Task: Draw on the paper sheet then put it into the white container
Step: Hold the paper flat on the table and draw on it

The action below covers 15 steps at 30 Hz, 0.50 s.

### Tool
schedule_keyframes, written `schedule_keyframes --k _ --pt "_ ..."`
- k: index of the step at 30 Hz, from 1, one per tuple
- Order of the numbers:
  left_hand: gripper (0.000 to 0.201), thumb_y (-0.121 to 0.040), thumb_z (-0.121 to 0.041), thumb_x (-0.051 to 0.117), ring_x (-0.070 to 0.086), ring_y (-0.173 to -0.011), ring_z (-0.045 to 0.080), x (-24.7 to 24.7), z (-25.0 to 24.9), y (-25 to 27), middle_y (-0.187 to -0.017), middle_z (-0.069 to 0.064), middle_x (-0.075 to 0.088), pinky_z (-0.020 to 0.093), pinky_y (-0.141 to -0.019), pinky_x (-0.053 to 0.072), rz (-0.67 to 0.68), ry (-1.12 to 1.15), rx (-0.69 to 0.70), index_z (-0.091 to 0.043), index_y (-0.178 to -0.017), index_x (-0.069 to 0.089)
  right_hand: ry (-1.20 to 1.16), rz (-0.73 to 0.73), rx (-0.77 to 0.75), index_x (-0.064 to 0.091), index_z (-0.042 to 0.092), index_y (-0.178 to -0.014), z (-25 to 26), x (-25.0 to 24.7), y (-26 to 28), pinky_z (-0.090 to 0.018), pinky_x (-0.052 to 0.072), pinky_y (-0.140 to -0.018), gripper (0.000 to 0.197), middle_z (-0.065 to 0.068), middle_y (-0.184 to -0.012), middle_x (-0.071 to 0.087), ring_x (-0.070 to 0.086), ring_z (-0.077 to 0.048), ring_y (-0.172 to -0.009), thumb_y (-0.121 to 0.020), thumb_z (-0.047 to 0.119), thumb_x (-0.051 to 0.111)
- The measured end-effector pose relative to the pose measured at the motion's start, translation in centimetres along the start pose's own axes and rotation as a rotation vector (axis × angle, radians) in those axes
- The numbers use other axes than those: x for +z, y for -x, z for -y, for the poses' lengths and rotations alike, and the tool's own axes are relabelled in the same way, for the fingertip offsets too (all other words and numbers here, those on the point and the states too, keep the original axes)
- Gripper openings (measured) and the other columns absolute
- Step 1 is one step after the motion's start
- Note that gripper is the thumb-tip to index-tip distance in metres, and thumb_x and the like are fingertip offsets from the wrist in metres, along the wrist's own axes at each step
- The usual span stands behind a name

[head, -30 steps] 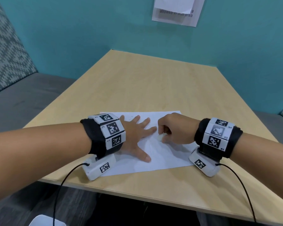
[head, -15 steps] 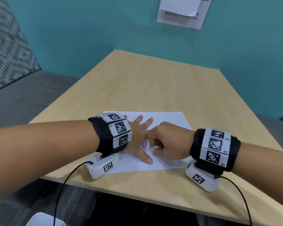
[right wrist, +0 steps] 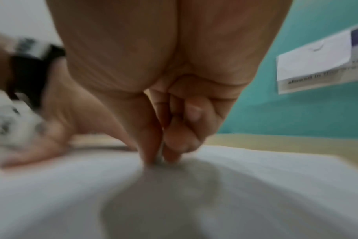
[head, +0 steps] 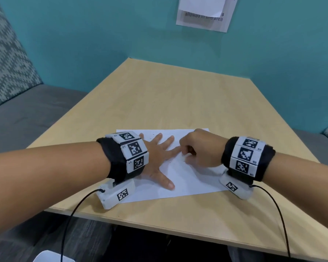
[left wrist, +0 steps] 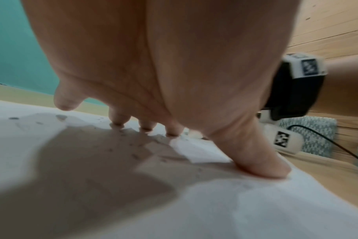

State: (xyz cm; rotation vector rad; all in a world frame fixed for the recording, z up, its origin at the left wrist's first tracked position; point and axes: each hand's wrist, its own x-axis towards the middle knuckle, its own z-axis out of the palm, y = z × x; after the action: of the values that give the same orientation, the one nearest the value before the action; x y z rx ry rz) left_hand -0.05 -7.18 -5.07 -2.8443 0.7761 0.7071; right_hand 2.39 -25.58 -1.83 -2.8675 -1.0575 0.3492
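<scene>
A white paper sheet (head: 193, 178) lies on the wooden table (head: 178, 103) near its front edge, with faint small marks on it (left wrist: 235, 202). My left hand (head: 157, 156) presses flat on the sheet, fingers spread (left wrist: 194, 113). My right hand (head: 186, 151) is curled just right of the left forefinger. Its thumb and forefinger pinch together with their tips on the paper (right wrist: 160, 159), and a small pale drawing stub seems held between them, mostly hidden. A corner of the white container (head: 51, 257) shows below the table at the lower left.
A teal wall with a paper notice (head: 204, 14) stands behind the table. Grey benches with patterned cushions (head: 6, 59) flank it left and right. Black cables (head: 70, 220) hang from both wrist cameras over the table's front edge.
My right hand slid left along the sheet beside my left fingers, then a little up and back. The left hand stayed pressed on the paper.
</scene>
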Motion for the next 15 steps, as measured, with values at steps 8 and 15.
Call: schedule_keyframes --k 8,15 --pt "0.118 -0.073 -0.085 0.052 -0.02 -0.151 0.03 -0.1 0.0 0.0 -0.162 -0.003 -0.028 0.073 -0.112 -0.001 0.014 -0.018 -0.016 -0.041 -0.152 -0.022 -0.051 0.008 -0.026 0.054 0.027 -0.072 -0.4 0.1 0.7 -0.022 0.038 -0.064 0.014 0.013 -0.066 0.054 0.047 -0.003 -0.061 -0.078 0.016 0.06" --pt "0.119 -0.071 -0.087 0.053 -0.02 -0.15 0.03 0.2 0.3 -0.2 -0.162 -0.004 -0.029 0.074 -0.111 -0.003 0.007 -0.005 0.001 -0.042 -0.152 -0.022 -0.072 0.114 -0.135 0.047 0.029 -0.068 1.8 1.3 2.2 -0.021 0.038 -0.059 0.021 0.014 -0.062 0.05 0.046 -0.005 -0.059 -0.078 0.016 0.059"
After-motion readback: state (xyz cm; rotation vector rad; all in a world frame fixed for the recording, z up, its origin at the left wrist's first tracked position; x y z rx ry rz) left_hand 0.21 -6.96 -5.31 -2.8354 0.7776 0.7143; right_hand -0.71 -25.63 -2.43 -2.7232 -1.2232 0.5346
